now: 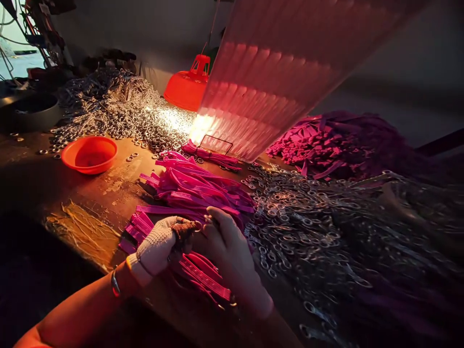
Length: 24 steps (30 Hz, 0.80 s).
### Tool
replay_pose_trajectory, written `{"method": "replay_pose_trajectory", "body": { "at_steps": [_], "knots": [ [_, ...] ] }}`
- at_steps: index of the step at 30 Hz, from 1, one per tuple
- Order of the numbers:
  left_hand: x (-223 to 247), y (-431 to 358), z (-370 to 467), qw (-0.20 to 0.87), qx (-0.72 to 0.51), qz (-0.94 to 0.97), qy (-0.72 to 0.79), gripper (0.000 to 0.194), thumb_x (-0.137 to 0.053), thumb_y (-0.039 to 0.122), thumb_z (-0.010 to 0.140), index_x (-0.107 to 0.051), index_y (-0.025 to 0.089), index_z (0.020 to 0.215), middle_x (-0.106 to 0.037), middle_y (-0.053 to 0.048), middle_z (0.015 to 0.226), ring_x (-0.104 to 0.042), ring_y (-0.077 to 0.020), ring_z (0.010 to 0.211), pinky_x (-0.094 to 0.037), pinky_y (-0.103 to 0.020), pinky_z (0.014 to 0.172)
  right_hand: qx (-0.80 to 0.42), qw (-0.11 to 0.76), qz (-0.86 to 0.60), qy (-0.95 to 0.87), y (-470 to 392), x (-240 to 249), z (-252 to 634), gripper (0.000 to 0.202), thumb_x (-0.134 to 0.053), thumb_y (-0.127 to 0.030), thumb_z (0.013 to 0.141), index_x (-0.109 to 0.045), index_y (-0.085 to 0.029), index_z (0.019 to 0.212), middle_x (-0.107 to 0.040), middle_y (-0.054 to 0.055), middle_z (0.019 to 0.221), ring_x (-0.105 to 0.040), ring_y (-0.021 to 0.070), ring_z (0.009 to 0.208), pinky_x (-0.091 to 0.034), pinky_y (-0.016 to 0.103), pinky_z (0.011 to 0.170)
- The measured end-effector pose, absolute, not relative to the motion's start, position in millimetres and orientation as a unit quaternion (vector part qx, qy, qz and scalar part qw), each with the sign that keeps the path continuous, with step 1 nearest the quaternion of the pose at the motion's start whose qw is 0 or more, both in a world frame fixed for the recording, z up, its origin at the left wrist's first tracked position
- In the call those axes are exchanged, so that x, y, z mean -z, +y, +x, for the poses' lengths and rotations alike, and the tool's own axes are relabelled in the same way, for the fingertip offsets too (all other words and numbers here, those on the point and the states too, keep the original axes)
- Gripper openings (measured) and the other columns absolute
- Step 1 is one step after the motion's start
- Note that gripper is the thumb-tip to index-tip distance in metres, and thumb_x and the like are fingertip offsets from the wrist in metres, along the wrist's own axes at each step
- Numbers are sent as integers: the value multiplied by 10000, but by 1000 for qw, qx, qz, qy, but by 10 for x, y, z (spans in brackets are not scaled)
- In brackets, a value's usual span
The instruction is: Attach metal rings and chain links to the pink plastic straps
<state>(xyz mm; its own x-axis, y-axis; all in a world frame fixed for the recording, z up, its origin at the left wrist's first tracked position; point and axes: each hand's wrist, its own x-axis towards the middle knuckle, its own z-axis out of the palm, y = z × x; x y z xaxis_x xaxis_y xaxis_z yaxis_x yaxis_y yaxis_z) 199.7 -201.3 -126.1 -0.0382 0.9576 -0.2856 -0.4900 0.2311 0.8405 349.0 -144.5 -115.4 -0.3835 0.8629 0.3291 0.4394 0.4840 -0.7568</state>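
Observation:
My left hand (159,244), in a white dotted glove with dark, worn fingertips, is closed. A small metal ring (197,225) shows at its fingertips. Just to the right, my right hand (230,253) is closed in a pinch on a small metal piece (208,219), whose kind I cannot make out. The fingertips of both hands are close together. Below them lie pink straps (206,278) with metal bits at their ends; whether the left hand holds these is hidden. Behind the hands is a pile of pink straps (203,186).
A large heap of metal rings (119,111) is at the back left, beside an orange bowl (90,154). Metal snap hooks (290,208) spread across the right, before more pink straps (333,145). A red lamp (186,89) and translucent ribbed sheet (268,77) hang over the table.

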Motion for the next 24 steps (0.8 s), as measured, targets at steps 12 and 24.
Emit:
{"method": "replay_pose_trajectory", "body": {
  "at_steps": [12, 24],
  "knots": [
    [1016, -1571, 1639, 544, -539, 388, 513, 245, -657, 353, 790, -567, 152, 681, -513, 26, 537, -426, -68, 420, -311, -182, 395, -184, 194, -348, -898, -1227, 1054, 3686, 223, -501, -263, 953, -685, -190, 850, -716, 59, 858, -615, 198, 822, -413, 309, 768],
    [1038, -1913, 1466, 505, -523, 403, 555, 214, -640, 375, 860, -607, 168, 815, -493, 45, 556, -395, -71, 442, -300, -176, 408, -245, -23, -410, -878, -1226, 1316, 3038, 121, -660, -314, 869, -702, -206, 904, -747, 63, 876, -677, 205, 805, -380, 270, 639]
  ]
}}
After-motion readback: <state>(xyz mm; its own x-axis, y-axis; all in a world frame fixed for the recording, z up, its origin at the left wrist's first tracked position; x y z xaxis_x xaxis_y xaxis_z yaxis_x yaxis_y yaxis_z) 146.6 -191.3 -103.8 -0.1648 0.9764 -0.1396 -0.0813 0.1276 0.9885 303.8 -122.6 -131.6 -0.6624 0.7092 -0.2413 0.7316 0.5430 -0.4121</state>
